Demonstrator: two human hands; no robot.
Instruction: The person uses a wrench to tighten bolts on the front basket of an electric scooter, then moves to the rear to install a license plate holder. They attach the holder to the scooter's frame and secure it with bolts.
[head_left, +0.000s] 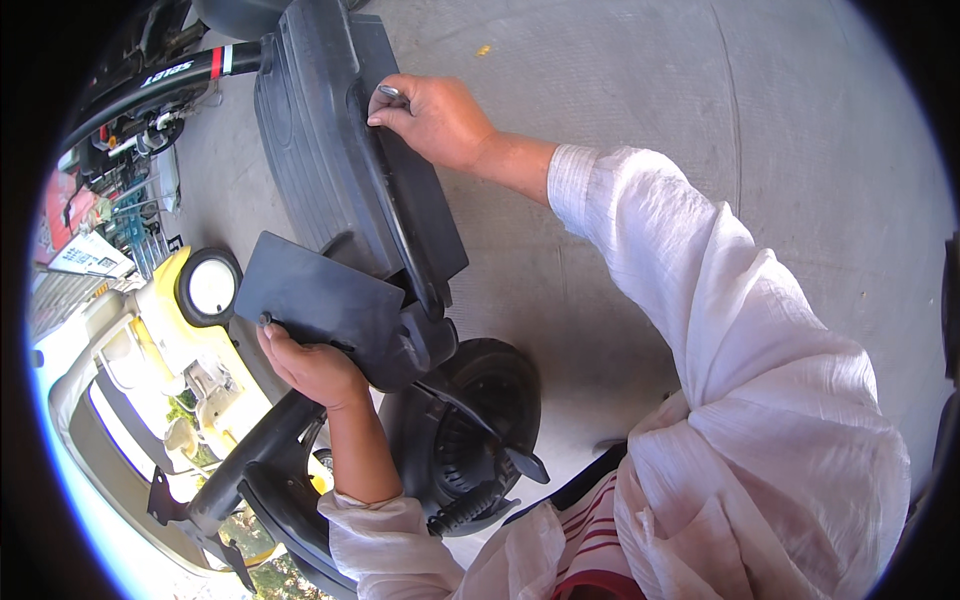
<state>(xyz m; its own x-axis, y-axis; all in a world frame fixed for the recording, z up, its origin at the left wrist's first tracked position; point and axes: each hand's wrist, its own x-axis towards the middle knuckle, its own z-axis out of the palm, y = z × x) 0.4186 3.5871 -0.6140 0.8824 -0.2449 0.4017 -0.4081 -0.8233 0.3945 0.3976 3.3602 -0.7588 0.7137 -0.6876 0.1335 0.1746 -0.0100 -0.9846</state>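
My left hand (318, 370) grips the lower edge of a flat black plastic panel (325, 300), its fingers beside a small dark knob. The panel sits at the end of a long ribbed black plastic footboard (315, 160) of a scooter-like vehicle. My right hand (435, 118) is closed at the footboard's far right edge. A small silver metal piece (390, 92) shows between its thumb and curled fingers; the rest of that piece is hidden by the hand. Just below the panel is a black wheel (470, 430).
Dark frame tubes (250, 450) run toward the lower left. A black tube with red and white bands (217, 62) joins the footboard at upper left. A yellow cart (190, 350) with a white-hubbed wheel stands at left, with bikes behind it. Grey floor (620, 70) stretches to the right.
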